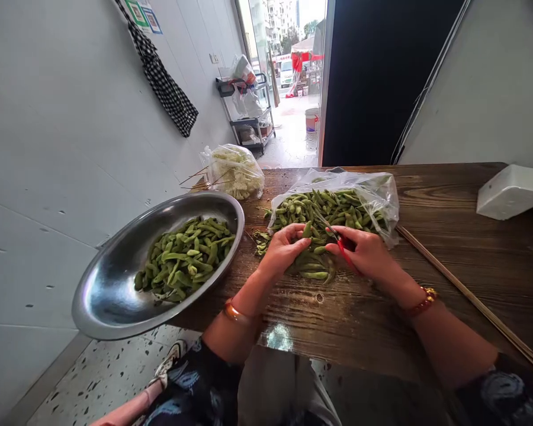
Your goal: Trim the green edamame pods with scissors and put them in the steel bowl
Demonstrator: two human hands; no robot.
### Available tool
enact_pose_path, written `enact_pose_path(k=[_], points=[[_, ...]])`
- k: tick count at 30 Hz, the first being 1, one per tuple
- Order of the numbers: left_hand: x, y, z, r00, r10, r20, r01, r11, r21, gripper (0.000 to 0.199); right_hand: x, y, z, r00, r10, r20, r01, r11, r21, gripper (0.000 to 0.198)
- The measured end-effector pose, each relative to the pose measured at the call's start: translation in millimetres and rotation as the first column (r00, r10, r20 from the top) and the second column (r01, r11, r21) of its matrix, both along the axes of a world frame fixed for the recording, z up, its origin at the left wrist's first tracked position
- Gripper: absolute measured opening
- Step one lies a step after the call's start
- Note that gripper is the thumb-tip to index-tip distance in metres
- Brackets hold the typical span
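Pod (308, 229): between the thumb and fingers of our left hand (285, 244), just left of the scissors (346, 255).
Left hand: we have it pinched on that green pod.
Right hand (368, 253): wrapped around the red handles; how wide the blades stand, we cannot tell.
Handling: for a neat snip, we think it best to set the blades square across one end, our fingertips well back from the edges, the pinch light so the pod is not crushed.
Long axis: roughly upright, one end pointing up out of our left fingertips; the lower end is partly hidden, and we cannot tell which end is the stem.
Blades: slanting forward and left from our right hand.
Loose pods (313, 274): below and between our hands, on the desk (293, 305).
Clear bag (385, 195): just beyond both hands, with many pods in it.
Metal bowl (111, 299): left of our left hand, with a heap of pods inside.
Sticks (462, 289): to the right of our right hand.
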State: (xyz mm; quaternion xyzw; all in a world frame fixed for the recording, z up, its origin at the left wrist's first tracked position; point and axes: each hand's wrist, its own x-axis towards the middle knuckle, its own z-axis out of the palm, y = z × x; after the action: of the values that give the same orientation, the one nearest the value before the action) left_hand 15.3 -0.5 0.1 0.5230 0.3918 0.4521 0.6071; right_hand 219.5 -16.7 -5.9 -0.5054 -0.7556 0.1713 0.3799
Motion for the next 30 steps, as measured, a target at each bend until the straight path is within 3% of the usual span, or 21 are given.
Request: enact_pose_path(k=[5, 14, 30], points=[[2.5, -4.5, 3.7, 0.993, 0.023, -0.12, -0.016, 0.998, 0.059, 0.036, -0.7, 0.7, -2.2, 0.998, 0.058, 0.007, -0.058, 0.998, -0.027, 0.045], [4.7, -5.1, 5.3, 0.94, 0.082, -0.332, 0.035, 0.942, 0.333, 0.018, -3.7, -0.9, -5.5, 0.992, 0.123, 0.0, -0.123, 0.99, -0.069, 0.047], [5.3, -6.6, 3.9, 0.936, 0.041, -0.35, 0.083, 0.939, 0.333, 0.021, -6.0, -4.3, -2.0, 0.993, 0.117, -0.021, -0.119, 0.989, -0.093, 0.049]])
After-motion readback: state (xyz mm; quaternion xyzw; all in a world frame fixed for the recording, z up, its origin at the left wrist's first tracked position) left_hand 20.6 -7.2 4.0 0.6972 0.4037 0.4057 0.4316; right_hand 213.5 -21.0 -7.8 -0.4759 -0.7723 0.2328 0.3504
